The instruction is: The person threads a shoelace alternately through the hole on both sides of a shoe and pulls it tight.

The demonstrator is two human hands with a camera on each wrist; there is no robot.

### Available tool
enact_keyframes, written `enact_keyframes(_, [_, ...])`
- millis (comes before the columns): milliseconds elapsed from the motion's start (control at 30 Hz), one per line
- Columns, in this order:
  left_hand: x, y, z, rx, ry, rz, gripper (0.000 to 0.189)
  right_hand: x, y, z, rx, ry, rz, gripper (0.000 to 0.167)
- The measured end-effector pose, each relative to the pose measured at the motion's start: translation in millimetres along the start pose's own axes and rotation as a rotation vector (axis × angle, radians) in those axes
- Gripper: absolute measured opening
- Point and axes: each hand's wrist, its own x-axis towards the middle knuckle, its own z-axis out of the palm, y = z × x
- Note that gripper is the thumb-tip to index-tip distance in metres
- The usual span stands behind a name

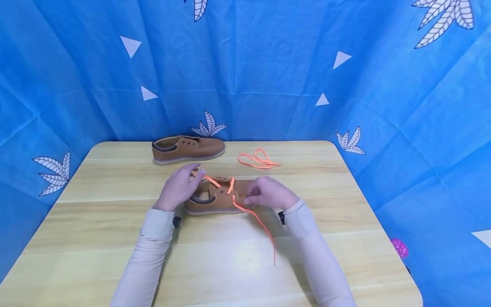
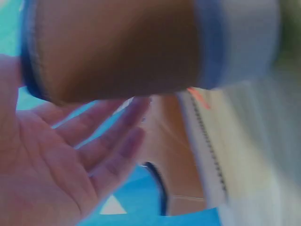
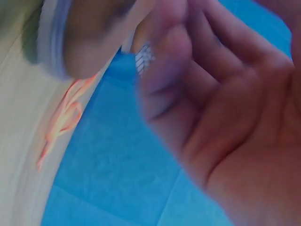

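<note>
A brown shoe (image 1: 215, 204) sits in front of me, its toe to the right. An orange shoelace (image 1: 264, 228) is threaded through its eyelets, and one loose end trails over the table towards me. My left hand (image 1: 180, 187) is over the heel side, where the lace's other end runs in a straight line to the thumb and index finger. Its fingertips are partly hidden behind the heel in the left wrist view, so I cannot tell whether they pinch the lace. Close beside the toe is my right hand (image 1: 270, 192), fingers loosely bent, holding nothing visible.
Behind the left hand, a second brown shoe (image 1: 192, 150) without laces stands near the table's back edge. To its right lies another orange shoelace (image 1: 258, 161), folded in loops. A blue patterned cloth (image 1: 245, 72) hangs behind the wooden table (image 1: 215, 264).
</note>
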Motion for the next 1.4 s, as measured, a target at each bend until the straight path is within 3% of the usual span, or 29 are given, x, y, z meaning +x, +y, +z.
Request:
enact_keyframes(100, [-2.5, 13.9, 1.4, 0.02, 0.043, 0.107, 0.057, -0.9, -8.0, 8.7, -0.068, -0.102, 0.039, 0.04])
enact_keyframes(200, [-5.4, 25.4, 6.2, 0.037, 0.029, 0.173, 0.048, 1.8, -11.7, 19.8, -0.178, -0.144, 0.075, 0.058])
enact_keyframes(333, [-8.9, 35.5, 11.9, 0.053, 0.016, 0.238, 0.041, 3.8, -12.1, 24.3, -0.264, -0.13, 0.071, 0.056])
enact_keyframes(433, [-9.3, 38.7, 15.2, 0.065, 0.016, 0.272, 0.038, -1.8, -12.9, 13.7, -0.255, -0.069, 0.096, 0.044])
enact_keyframes(633, [-5.1, 37.1, 22.0, 0.107, -0.007, 0.279, 0.037, -22.7, -22.7, -17.7, -0.196, 0.084, 0.199, 0.012])
enact_keyframes(867, [-1.4, 31.4, 28.4, 0.099, -0.02, 0.258, 0.043, -34.3, -33.3, -30.9, -0.32, 0.224, 0.154, 0.012])
enact_keyframes(967, [-1.0, 29.7, 30.3, 0.09, -0.028, 0.241, 0.045, -37.0, -33.2, -34.7, -0.314, 0.265, 0.107, 0.011])
enact_keyframes(1200, [-0.6, 28.7, 31.2, 0.064, -0.042, 0.232, 0.046, -41.9, -25.4, -44.4, -0.147, 0.385, 0.006, 0.007])
enact_keyframes(1300, [-0.4, 28.4, 30.3, 0.061, -0.037, 0.235, 0.046, -38.3, -21.9, -43.6, 0.015, 0.444, -0.082, 0.007])
enact_keyframes(1400, [0.0, 28.1, 29.2, 0.054, -0.026, 0.234, 0.045, -30.0, -19.6, -38.1, 0.287, 0.467, -0.158, 0.01])
